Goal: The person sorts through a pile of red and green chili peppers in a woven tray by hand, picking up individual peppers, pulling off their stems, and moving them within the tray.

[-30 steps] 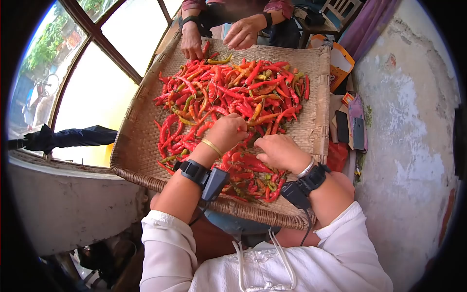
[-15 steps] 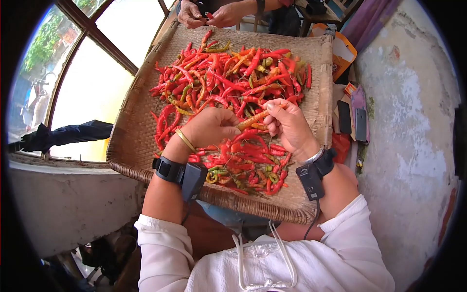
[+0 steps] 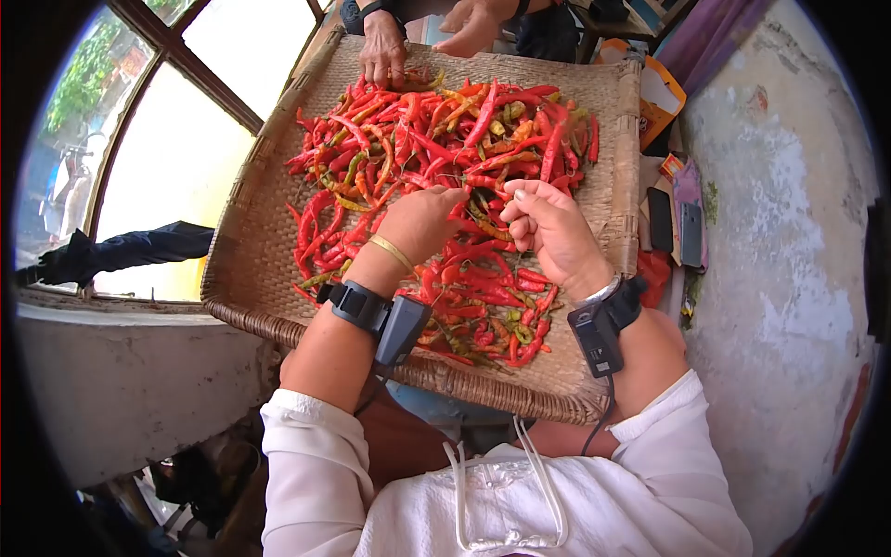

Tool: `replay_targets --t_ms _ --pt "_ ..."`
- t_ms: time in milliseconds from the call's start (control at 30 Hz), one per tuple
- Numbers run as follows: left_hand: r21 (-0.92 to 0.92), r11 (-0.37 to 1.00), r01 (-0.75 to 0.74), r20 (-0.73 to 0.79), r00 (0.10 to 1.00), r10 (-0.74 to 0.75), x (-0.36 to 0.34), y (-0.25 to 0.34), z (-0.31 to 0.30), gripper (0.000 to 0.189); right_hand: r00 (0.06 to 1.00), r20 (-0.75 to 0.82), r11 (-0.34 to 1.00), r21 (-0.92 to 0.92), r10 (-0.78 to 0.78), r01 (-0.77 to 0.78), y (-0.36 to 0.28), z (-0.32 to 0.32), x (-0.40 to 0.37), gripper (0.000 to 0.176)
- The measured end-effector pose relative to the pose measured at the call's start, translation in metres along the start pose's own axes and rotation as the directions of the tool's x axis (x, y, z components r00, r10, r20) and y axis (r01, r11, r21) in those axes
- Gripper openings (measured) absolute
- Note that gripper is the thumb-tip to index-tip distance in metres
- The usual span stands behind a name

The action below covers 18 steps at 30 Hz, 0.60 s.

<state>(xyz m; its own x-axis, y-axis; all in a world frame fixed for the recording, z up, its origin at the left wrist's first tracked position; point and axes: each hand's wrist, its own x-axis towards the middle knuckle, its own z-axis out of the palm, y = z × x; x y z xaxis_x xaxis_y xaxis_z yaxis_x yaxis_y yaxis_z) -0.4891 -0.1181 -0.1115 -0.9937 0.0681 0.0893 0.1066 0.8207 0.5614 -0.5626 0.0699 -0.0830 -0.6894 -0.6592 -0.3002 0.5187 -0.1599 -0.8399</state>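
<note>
Red chillies [image 3: 485,116] lie beneath the left hand [image 3: 418,225] and right hand [image 3: 554,227], fingers curled (any grasp unclear). Gentle pinching should avoid bruises.

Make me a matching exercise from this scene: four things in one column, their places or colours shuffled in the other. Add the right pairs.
Things:
1. Chilli peppers
2. Curtain
3. Black phone
4. Bangle

Places or colours:
A. Beyond the right edge of the woven tray
B. Around the left wrist
C. Mostly red, spread inside the tray
D. Purple

Right pairs: 1-C, 2-D, 3-A, 4-B
</note>
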Motion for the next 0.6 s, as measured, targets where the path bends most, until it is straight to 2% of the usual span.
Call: replay_targets --t_ms 67,100,167,267,300,367,400,433,467,500,533,567,600 --pt "0.214 0.970 0.112 -0.003 0.993 -0.114 -0.005 -0.007 0.025 0.022 0.999 0.012 0.999 -0.030 0.032 -0.031 0.004 0.001 0.000 0.017" --pt "0.211 0.970 0.118 -0.007 0.993 -0.119 -0.004 -0.004 0.024 0.022 0.999 0.015 0.999 -0.035 0.036 -0.036 0.007 0.001 0.000 0.017" --pt "0.332 0.940 0.077 0.215 0.964 -0.155 -0.001 0.000 0.016 0.023 0.998 0.032 0.996 -0.078 0.050 -0.047 0.012 0.002 0.001 0.017" --pt "0.377 0.925 0.053 0.283 0.944 -0.170 -0.002 0.013 -0.005 0.018 0.997 0.029 0.990 -0.127 0.065 -0.061 0.008 0.003 -0.002 0.018" --pt "0.379 0.924 0.054 0.283 0.944 -0.171 -0.004 0.014 -0.008 0.018 0.997 0.031 0.990 -0.125 0.065 -0.060 0.008 0.003 -0.001 0.018" --pt "0.441 0.894 0.072 0.075 0.990 -0.117 -0.009 0.012 -0.014 0.016 0.998 -0.017 0.914 -0.403 -0.060 0.048 0.011 0.001 0.004 0.020" --pt "0.461 0.886 0.043 0.056 0.995 -0.078 -0.011 0.015 -0.017 0.015 0.998 -0.020 0.914 -0.402 -0.060 0.047 0.017 -0.002 0.007 0.020" --pt "0.460 0.887 0.041 0.058 0.995 -0.076 -0.013 0.019 -0.019 0.015 0.918 0.120 0.644 -0.679 -0.379 0.354 0.024 -0.006 0.012 0.022" --pt "0.455 0.890 0.022 0.034 0.999 -0.042 -0.017 0.026 -0.022 0.015 0.735 0.349 0.208 -0.809 -0.581 0.549 0.029 -0.008 0.014 0.023" --pt "0.450 0.893 0.005 0.007 1.000 -0.009 -0.019 0.030 -0.025 0.015 0.734 0.350 0.207 -0.809 -0.582 0.550 0.024 -0.003 0.009 0.023" --pt "0.451 0.892 0.007 0.005 1.000 -0.010 -0.019 0.031 -0.027 0.015 0.893 0.298 0.342 -0.845 -0.336 0.411 0.014 0.005 0.000 0.024" --pt "0.440 0.898 -0.020 -0.014 0.999 0.029 -0.020 0.032 -0.028 0.016 0.970 0.236 0.429 -0.872 -0.055 0.236 0.009 0.010 -0.006 0.025" --pt "0.429 0.902 -0.047 -0.033 0.997 0.067 -0.021 0.032 -0.028 0.018 0.967 0.250 0.460 -0.854 -0.048 0.243 0.016 0.009 -0.004 0.024"
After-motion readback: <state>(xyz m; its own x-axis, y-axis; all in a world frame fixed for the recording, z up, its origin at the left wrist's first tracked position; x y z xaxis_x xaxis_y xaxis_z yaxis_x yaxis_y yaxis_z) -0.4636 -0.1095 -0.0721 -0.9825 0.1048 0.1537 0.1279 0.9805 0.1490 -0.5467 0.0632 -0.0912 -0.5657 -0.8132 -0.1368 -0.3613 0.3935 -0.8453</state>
